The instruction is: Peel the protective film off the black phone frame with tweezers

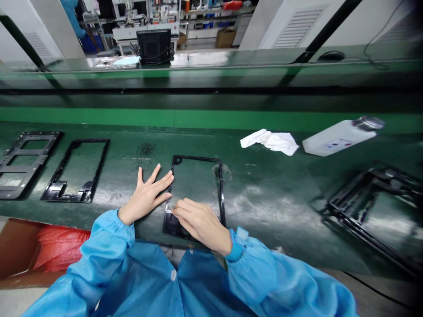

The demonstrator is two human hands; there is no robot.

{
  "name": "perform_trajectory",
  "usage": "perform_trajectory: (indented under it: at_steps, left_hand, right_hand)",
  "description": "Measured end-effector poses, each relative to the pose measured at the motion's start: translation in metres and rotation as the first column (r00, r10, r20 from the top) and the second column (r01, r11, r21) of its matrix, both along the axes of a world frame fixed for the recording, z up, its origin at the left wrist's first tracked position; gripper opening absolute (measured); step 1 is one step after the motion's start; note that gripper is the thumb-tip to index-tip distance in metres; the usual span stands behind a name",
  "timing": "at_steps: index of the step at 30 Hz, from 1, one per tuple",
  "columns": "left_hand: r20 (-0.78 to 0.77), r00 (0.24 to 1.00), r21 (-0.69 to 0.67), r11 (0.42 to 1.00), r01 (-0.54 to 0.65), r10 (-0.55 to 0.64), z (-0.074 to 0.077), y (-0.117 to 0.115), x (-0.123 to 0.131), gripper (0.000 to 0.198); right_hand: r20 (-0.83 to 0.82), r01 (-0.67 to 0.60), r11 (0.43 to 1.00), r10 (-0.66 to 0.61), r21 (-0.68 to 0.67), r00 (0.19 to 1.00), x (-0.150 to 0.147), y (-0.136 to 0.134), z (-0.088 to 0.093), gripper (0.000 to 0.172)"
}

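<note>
In front of me a thin black rectangular frame (222,189) lies flat on the green bench. My left hand (145,196) is spread palm down left of it, fingertips and thumb against its left side. At the lower part of that same side, my right hand (200,220) is closed in a pinch on a small silver blade-like piece (168,211), touching the frame's edge. The fingers hide most of this piece. A little pile of fine black shavings (146,149) lies beyond my left hand.
To the left are another black frame (102,163) and a grey metal fixture (36,152). A crumpled white cloth (274,141), a white bottle (340,137) and blurred stacked black frames (353,224) are on the right. A box with red wrap (61,246) stands below the bench's edge.
</note>
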State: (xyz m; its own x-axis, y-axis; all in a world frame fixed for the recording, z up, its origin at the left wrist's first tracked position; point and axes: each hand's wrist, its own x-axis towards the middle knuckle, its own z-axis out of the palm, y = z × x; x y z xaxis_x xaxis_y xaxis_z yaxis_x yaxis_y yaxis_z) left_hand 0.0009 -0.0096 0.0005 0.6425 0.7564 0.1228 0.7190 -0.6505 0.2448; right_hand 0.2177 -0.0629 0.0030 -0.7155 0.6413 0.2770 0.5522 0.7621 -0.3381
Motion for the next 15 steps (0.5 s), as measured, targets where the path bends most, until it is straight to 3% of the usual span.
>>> perform_trajectory:
  at_steps: [4,9,15]
  left_hand:
    - [-0.008,1.000,-0.001,1.000,0.002,-0.002,0.0005,0.0002,0.0002,0.054]
    - [-0.006,1.000,-0.008,1.000,-0.001,0.001,0.0001,0.0004,0.0003,0.055]
    - [-0.004,1.000,-0.020,1.000,-0.005,0.005,-0.0002,0.0009,0.0002,0.055]
  right_hand:
    - [0.006,0.044,0.999,-0.044,0.007,0.999,-0.0006,-0.0005,-0.0013,0.022]
    - [0.003,-0.039,0.999,0.039,0.001,0.999,0.0004,-0.0012,-0.0007,0.022]
    - [-0.008,0.038,0.999,-0.038,0.020,0.999,-0.0007,-0.0001,-0.0009,0.021]
